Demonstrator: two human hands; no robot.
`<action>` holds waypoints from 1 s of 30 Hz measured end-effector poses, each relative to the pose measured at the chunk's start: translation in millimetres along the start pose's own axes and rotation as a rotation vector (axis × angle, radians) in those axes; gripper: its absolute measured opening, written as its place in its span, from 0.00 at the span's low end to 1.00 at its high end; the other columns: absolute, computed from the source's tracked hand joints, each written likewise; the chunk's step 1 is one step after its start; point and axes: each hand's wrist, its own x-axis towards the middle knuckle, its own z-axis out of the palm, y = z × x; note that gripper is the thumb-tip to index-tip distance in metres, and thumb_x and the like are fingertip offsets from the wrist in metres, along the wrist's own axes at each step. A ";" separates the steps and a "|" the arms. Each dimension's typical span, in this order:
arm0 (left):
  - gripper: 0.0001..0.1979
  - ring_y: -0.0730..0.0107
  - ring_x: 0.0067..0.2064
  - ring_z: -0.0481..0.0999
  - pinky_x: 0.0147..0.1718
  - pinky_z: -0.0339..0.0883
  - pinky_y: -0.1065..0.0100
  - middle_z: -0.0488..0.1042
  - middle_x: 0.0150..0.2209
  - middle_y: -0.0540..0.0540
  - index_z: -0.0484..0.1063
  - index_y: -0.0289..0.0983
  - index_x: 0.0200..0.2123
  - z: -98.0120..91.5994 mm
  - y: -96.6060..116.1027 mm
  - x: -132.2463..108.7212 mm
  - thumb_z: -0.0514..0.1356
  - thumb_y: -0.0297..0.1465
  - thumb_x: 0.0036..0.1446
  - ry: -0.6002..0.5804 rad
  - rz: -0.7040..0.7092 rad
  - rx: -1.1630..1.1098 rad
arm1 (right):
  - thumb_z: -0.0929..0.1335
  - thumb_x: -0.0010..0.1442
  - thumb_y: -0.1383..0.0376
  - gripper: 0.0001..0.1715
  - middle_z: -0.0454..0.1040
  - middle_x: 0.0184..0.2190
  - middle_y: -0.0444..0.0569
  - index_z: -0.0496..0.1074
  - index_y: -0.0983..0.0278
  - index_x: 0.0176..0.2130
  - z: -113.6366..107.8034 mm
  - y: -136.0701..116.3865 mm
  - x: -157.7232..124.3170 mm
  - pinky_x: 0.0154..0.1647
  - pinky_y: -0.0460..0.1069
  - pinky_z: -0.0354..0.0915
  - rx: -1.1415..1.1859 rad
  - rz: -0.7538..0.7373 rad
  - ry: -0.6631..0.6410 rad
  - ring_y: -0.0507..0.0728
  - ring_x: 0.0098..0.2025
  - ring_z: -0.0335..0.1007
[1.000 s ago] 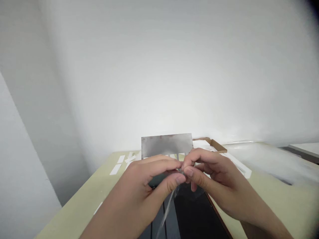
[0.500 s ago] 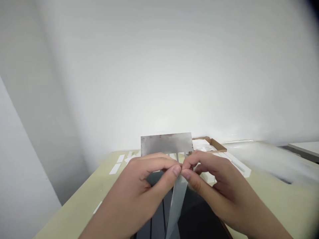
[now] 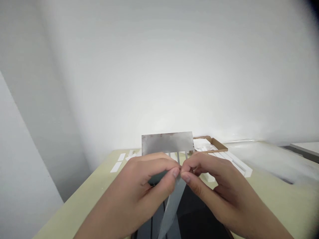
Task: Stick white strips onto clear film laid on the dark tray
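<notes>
A long, pale grey, translucent strip (image 3: 172, 205) hangs from between my fingertips and slants down toward me. The thumb and forefinger of my left hand (image 3: 147, 186) pinch together at its upper end. My right hand (image 3: 216, 182) is closed in a similar pinch, its fingertips almost touching those of the left. Exactly how each fingertip grips the strip is hidden. Behind the hands a grey metal plate (image 3: 167, 142) stands upright, with narrow bars running down from it. Below lies a black panel (image 3: 200, 215) with dark grey strips at its left; the hands cover much of it.
A shallow cardboard box (image 3: 219, 145) with white pieces sits at the back right of the pale yellow table (image 3: 82, 202). White foam blocks (image 3: 240, 164) lie before it. Flat white pieces (image 3: 116, 167) are at the left, and clear plastic film (image 3: 271, 162) at the right.
The fingertips have come slightly apart. The strip's lower end has swung to the left. The view has shifted a little.
</notes>
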 end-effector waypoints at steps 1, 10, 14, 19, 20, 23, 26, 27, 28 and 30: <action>0.13 0.70 0.38 0.78 0.40 0.71 0.71 0.79 0.37 0.51 0.77 0.43 0.40 0.2 -0.1 -0.1 0.53 0.31 0.75 -0.002 0.012 0.019 | 0.67 0.73 0.66 0.05 0.76 0.37 0.38 0.72 0.54 0.43 0.4 0.0 0.0 0.41 0.46 0.68 -0.002 0.001 0.001 0.50 0.39 0.73; 0.06 0.75 0.45 0.79 0.44 0.73 0.76 0.80 0.45 0.59 0.76 0.53 0.48 6.6 2.7 -3.8 0.60 0.35 0.73 0.135 -0.075 0.038 | 0.66 0.74 0.66 0.06 0.76 0.38 0.39 0.72 0.55 0.43 2.3 5.8 3.4 0.37 0.47 0.67 -0.043 -0.017 0.064 0.51 0.39 0.73; 0.08 0.76 0.45 0.82 0.43 0.76 0.78 0.83 0.44 0.60 0.79 0.55 0.49 7.2 3.6 -2.7 0.63 0.37 0.71 0.108 -0.169 -0.101 | 0.66 0.74 0.66 0.06 0.75 0.38 0.39 0.71 0.56 0.43 4.1 5.6 3.1 0.38 0.47 0.66 -0.055 -0.040 0.063 0.51 0.40 0.73; 0.06 0.73 0.46 0.84 0.45 0.78 0.76 0.84 0.45 0.57 0.81 0.51 0.46 11.1 1.8 0.8 0.65 0.35 0.69 0.142 -0.221 -0.204 | 0.66 0.73 0.67 0.06 0.74 0.36 0.39 0.70 0.57 0.42 5.6 3.5 2.7 0.37 0.46 0.65 -0.096 -0.020 0.091 0.50 0.37 0.71; 0.06 0.72 0.46 0.84 0.45 0.79 0.75 0.84 0.45 0.58 0.81 0.52 0.46 12.9 1.6 1.6 0.66 0.35 0.68 0.169 -0.212 -0.209 | 0.66 0.73 0.67 0.05 0.75 0.36 0.40 0.70 0.57 0.41 5.7 3.6 3.2 0.37 0.46 0.66 -0.102 -0.019 0.108 0.50 0.37 0.71; 0.11 0.70 0.45 0.85 0.37 0.80 0.75 0.85 0.42 0.58 0.78 0.54 0.50 18.8 1.8 3.1 0.67 0.34 0.67 0.274 -0.187 -0.193 | 0.67 0.72 0.66 0.05 0.76 0.37 0.41 0.70 0.57 0.40 5.8 4.6 4.5 0.37 0.45 0.67 -0.114 -0.006 0.152 0.51 0.38 0.72; 0.13 0.69 0.45 0.86 0.27 0.76 0.78 0.85 0.41 0.59 0.77 0.56 0.51 23.4 3.0 3.0 0.67 0.33 0.66 0.341 -0.172 -0.136 | 0.67 0.72 0.66 0.05 0.76 0.38 0.40 0.70 0.57 0.40 6.0 5.0 4.2 0.36 0.45 0.67 -0.125 0.002 0.177 0.51 0.38 0.73; 0.13 0.70 0.45 0.86 0.25 0.75 0.79 0.85 0.42 0.59 0.77 0.56 0.51 24.2 3.3 2.7 0.66 0.33 0.67 0.352 -0.168 -0.131 | 0.67 0.72 0.66 0.05 0.76 0.38 0.40 0.69 0.57 0.40 6.1 4.7 3.6 0.36 0.44 0.67 -0.129 -0.004 0.183 0.51 0.39 0.73; 0.13 0.70 0.45 0.86 0.26 0.75 0.79 0.85 0.41 0.60 0.77 0.56 0.51 24.5 3.3 2.2 0.66 0.33 0.67 0.358 -0.166 -0.139 | 0.67 0.72 0.66 0.05 0.75 0.39 0.40 0.69 0.56 0.41 6.2 4.1 3.0 0.36 0.44 0.67 -0.134 -0.014 0.185 0.50 0.40 0.73; 0.11 0.71 0.43 0.86 0.30 0.77 0.78 0.85 0.40 0.59 0.77 0.55 0.50 23.7 2.5 1.2 0.66 0.33 0.68 0.362 -0.165 -0.177 | 0.67 0.73 0.67 0.05 0.75 0.38 0.40 0.69 0.56 0.41 6.3 2.8 1.6 0.37 0.45 0.66 -0.148 -0.034 0.168 0.50 0.40 0.73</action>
